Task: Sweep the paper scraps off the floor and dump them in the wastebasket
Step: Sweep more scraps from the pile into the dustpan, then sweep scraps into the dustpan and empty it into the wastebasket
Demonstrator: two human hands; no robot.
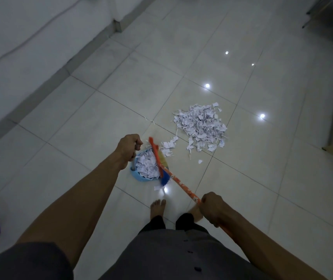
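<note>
Blue dustpan (141,177) holds some scraps (147,168); the main pile (200,126) lies on the floor (242,178) just beyond it. Fingers of the left hand (128,148) clamp its handle (133,165); those of the right hand (212,209), the broom (173,177). Dumping is pending.

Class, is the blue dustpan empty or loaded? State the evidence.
Loaded: white paper scraps fill the blue dustpan, though a larger pile lies on the floor.

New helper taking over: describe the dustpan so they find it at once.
On the pale tiled floor, look just ahead of the person's bare foot, left of the big loose heap of white paper scraps. The round light-blue plastic dustpan sits there below the left hand; unlike the heap, its scraps lie inside a blue rim.
</note>
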